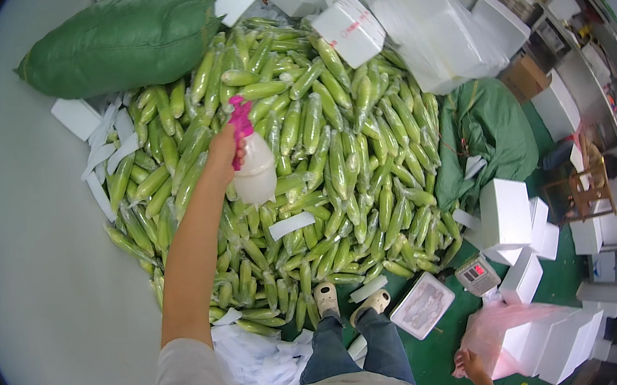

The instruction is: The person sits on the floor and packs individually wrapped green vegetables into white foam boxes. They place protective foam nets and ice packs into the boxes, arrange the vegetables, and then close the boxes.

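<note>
My left hand [226, 148] is closed around the pink trigger head of a spray bottle [254, 170] with a translucent white body. The bottle is held above a large pile of green corn ears in clear plastic wrap [340, 165], which spreads over the floor. At the lower right, my right hand [471, 362] is beside a pink plastic bag [500, 336] that lies against white foam boxes; whether its fingers grip the bag I cannot tell.
A full green woven sack [119, 39] lies behind the pile at the left, a slumped green sack [488, 134] at its right. By my feet are a platform scale [422, 305] and its display [476, 275]. White foam boxes [504, 213] stand at the right, white strips [266, 358] below the pile.
</note>
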